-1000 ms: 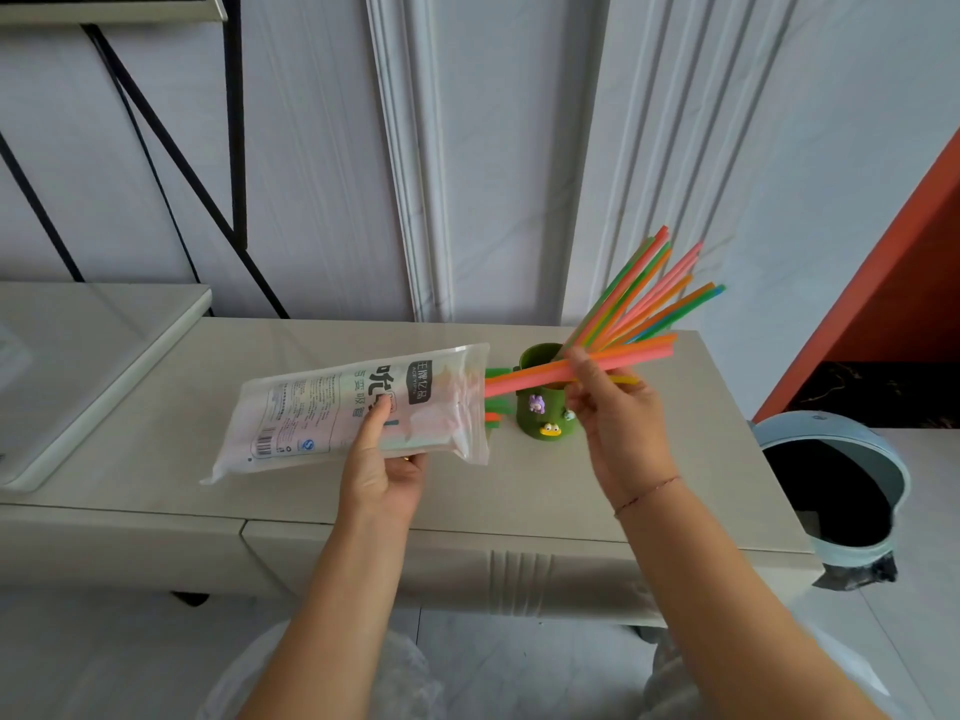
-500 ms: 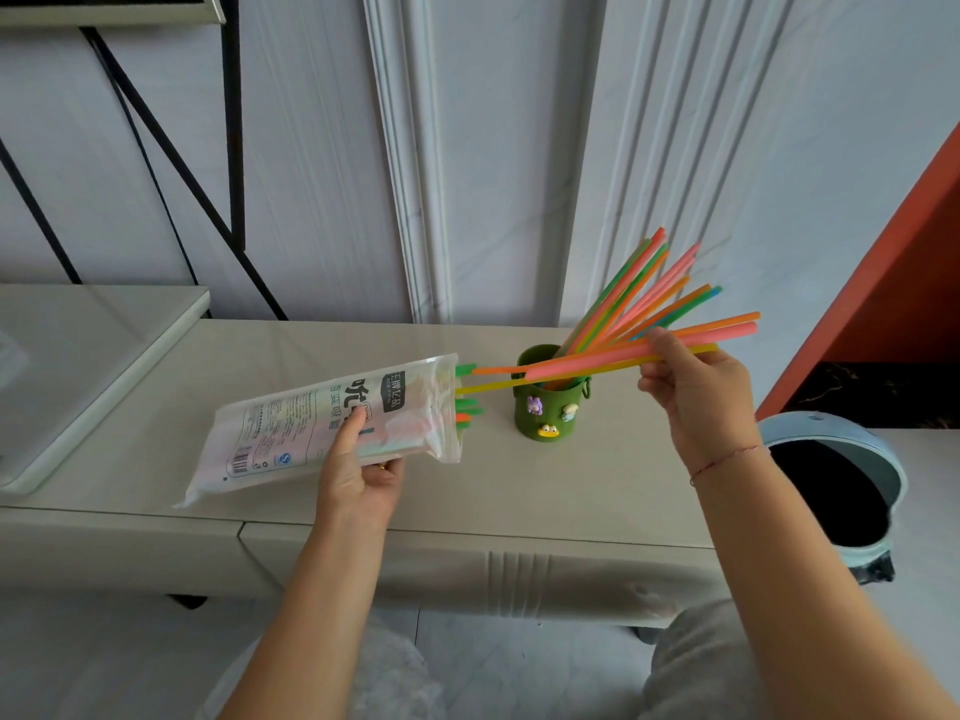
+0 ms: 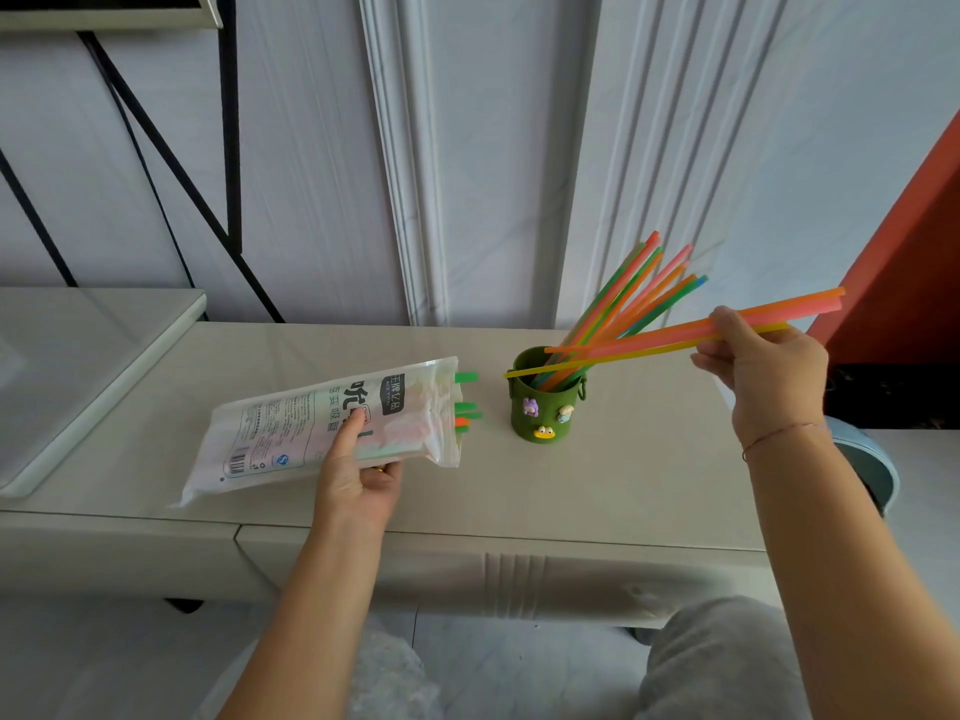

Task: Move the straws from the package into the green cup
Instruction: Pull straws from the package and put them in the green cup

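Observation:
My left hand grips the clear plastic straw package above the cabinet top, its open mouth facing right with green and orange straw ends poking out. My right hand pinches a few straws, orange, pink and yellow, held nearly level. Their left tips hang over the green cup. The cup carries small stickers and holds several coloured straws leaning to the right.
The cream cabinet top has a drawer front below its edge. A raised white surface sits at the left. A pale blue bin stands right of the cabinet, beside an orange panel.
My right hand pulled the few straws fully out of the package and moved right; their tips now sit over the cup. The package tilted lower and shifted left.

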